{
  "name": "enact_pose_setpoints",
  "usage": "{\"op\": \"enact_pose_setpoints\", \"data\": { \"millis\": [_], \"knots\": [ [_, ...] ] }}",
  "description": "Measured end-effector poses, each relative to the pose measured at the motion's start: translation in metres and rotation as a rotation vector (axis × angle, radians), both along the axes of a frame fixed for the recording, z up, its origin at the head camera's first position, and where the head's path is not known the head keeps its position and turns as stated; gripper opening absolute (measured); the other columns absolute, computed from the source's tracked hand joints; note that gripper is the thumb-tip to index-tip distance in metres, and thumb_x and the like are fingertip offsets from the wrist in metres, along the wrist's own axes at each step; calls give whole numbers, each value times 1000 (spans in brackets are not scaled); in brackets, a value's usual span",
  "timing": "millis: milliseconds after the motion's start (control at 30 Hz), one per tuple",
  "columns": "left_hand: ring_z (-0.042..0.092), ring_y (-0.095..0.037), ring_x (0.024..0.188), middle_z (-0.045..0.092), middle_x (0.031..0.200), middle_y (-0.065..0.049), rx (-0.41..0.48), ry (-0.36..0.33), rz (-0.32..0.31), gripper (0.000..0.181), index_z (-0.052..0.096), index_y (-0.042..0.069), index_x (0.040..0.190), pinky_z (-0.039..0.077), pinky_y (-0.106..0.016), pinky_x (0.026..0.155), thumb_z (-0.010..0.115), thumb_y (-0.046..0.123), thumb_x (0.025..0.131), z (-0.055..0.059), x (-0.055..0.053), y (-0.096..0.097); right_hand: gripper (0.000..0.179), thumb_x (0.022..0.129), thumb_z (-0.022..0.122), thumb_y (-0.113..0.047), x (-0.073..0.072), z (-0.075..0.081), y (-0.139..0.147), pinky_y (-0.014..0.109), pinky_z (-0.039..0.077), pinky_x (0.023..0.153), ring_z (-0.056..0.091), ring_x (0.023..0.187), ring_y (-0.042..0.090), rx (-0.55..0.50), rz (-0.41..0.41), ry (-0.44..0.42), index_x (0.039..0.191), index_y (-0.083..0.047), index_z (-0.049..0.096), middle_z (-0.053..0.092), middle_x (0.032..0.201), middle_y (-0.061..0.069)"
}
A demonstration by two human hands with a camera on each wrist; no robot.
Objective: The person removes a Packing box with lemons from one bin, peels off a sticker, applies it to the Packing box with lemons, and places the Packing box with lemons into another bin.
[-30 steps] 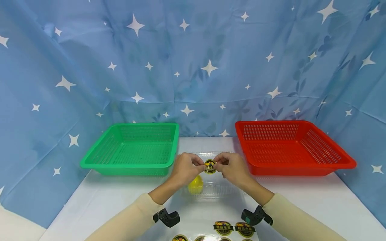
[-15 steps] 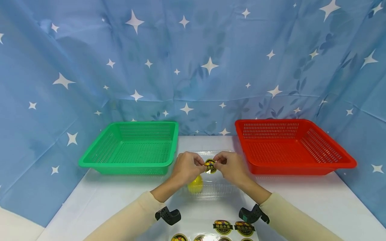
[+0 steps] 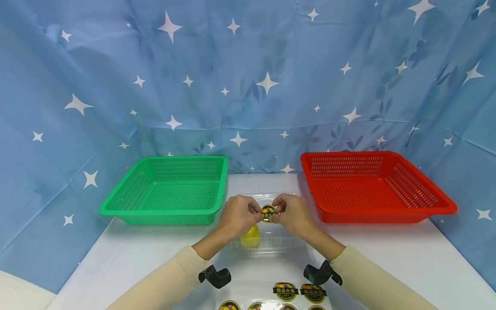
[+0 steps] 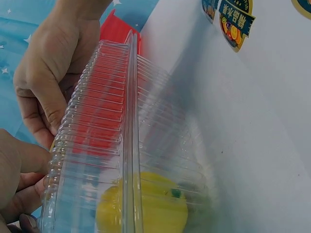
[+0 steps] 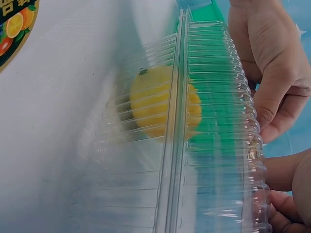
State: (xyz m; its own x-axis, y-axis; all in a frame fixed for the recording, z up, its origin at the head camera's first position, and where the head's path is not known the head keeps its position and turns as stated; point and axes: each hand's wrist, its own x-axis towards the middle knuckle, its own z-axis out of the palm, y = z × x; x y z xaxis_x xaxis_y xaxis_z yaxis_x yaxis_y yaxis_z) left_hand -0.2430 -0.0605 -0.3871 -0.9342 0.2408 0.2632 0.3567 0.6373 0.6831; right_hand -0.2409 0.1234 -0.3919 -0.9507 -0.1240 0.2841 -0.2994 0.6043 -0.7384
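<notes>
A round black-and-gold fruit sticker is over the lid of a clear plastic clamshell box. My left hand pinches the sticker's left edge between thumb and fingers. At its right edge my right hand grips it, the thumb lying over the print. Inside the closed box, toward the left end, sits a yellow fruit with a green stem spot, also visible in the left wrist view. Both wrist views look through the ribbed box wall, which hides some fingertips.
A green basket stands at the back left and a red basket at the back right. A backing sheet with several more round stickers lies at the table's front edge. A blue star-patterned curtain hangs behind.
My right hand has shifted slightly left, its thumb now further over the sticker. The left hand stays at the other edge. The head view has tilted a little.
</notes>
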Motion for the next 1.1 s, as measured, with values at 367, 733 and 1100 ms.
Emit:
{"op": "enact_pose_setpoints", "data": {
  "millis": [367,733,1100],
  "knots": [
    [61,-8,58,66,65,6,-27,-28,-15,14,71,11,77,50,-26,51,85,9,76,1,-3,-2,22,72,88,-1,-3,4,-1,28,49,57,54,68,19,22,-6,-50,86,-3,70,61,71,3],
    [60,-10,57,65,65,7,-41,-33,-12,12,72,12,79,50,-27,53,84,11,78,1,-5,-3,23,78,85,-6,-10,6,0,29,44,53,50,62,19,89,-3,-77,91,0,67,57,68,4],
    [58,-11,65,64,67,10,-24,-7,-49,13,73,13,84,49,-28,60,83,8,78,3,-3,-10,23,82,84,-15,-22,8,-3,31,44,49,54,58,20,163,-42,-94,77,-6,63,62,63,3]
  ]
}}
